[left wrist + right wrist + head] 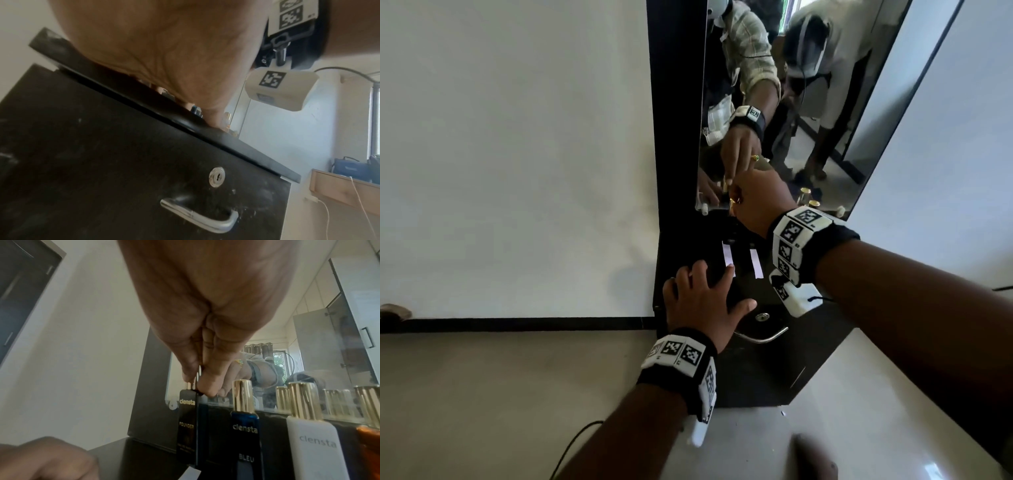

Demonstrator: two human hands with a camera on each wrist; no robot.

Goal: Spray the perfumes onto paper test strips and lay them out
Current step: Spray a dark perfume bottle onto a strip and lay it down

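My right hand (736,200) reaches to the back of the black cabinet top (767,291) and pinches the gold cap (191,384) of a black "clensta FOUNDER" perfume bottle (186,426) that stands upright by the mirror. Thumb and fingers (205,386) close round the cap. Two white paper strips (728,257) (756,263) lie side by side on the top in front of the bottles. My left hand (705,277) rests on the top with fingers spread, its index tip beside the left strip. In the left wrist view only its palm (164,56) shows.
A blue "BLEU" bottle (244,434), a white bottle (314,447) and an orange one (368,451), all gold-capped, stand in a row to the right. The mirror (808,102) rises just behind them. Below the top is a drawer with lock (217,177) and metal handle (199,217).
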